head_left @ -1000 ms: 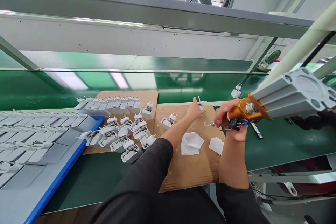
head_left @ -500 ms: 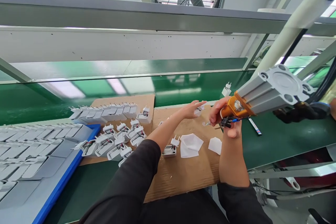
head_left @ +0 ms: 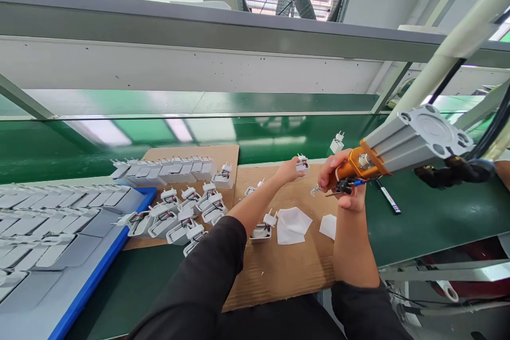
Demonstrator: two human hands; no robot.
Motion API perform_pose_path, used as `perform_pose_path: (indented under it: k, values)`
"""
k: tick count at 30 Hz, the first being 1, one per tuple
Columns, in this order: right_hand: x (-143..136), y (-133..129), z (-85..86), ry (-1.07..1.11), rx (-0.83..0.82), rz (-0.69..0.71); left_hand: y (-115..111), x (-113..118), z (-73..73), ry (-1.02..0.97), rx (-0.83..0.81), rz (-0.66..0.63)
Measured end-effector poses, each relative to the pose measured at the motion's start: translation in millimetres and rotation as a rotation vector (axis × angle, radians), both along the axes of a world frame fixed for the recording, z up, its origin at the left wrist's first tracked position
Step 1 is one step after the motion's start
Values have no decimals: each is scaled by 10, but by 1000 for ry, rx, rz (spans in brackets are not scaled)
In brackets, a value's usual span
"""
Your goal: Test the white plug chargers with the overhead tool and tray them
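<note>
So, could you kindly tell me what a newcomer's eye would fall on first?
Probably the bulky grey tool in the right hand, at right. Next, the blue-rimmed tray crowded with white casings at lower left, then the white plug piece in the left hand, right of centre.

The tool [head_left: 422, 138] over at the frame's right is silver-grey and orange. The casings [head_left: 179, 232] left of centre are white, the tray's rim [head_left: 96, 276] blue, the cardboard [head_left: 290, 271] plain brown, both sleeves [head_left: 199, 265] black; pale streaks [head_left: 98, 132] pattern the glossy green surface [head_left: 263, 156] across the middle.
</note>
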State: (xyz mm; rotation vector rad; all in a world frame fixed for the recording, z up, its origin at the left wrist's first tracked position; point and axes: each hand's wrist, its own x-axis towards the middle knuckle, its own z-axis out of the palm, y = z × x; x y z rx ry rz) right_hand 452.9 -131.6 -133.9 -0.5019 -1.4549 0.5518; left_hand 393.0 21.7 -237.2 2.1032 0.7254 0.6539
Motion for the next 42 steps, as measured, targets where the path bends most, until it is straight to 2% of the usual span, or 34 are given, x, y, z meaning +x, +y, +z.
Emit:
perform_pose_path:
  k: [3, 5, 7, 11, 14, 18, 22, 34, 42]
  values:
    - [-40, -34, 17, -9, 8, 35, -32, -279, 294, 101, 4, 53]
    - [-89, -72, 27, -18, 11, 41, -118, -619, 468, 94, 52, 69]
    - [-165, -108, 39, -30, 13, 48, -252, -1024, 556, 25, 71, 96]
    - [-417, -111, 96, -43, 54, 104, -535, -1726, 487, -14, 111, 161]
    - [-660, -47, 174, -11, 106, 139, -678, -1999, 396, 49, 189, 177]
    - [-934, 40, 271, 73, 147, 161, -792, -2102, 386, 70, 249, 147]
    - [-1055, 78, 302, 107, 168, 160, -863, -2104, 435, 52, 263, 133]
    - [-1039, 56, 251, 95, 163, 147, -927, -2062, 547, 22, 256, 118]
    - [-1054, 70, 254, 55, 175, 78, -951, -2069, 584, 31, 267, 111]
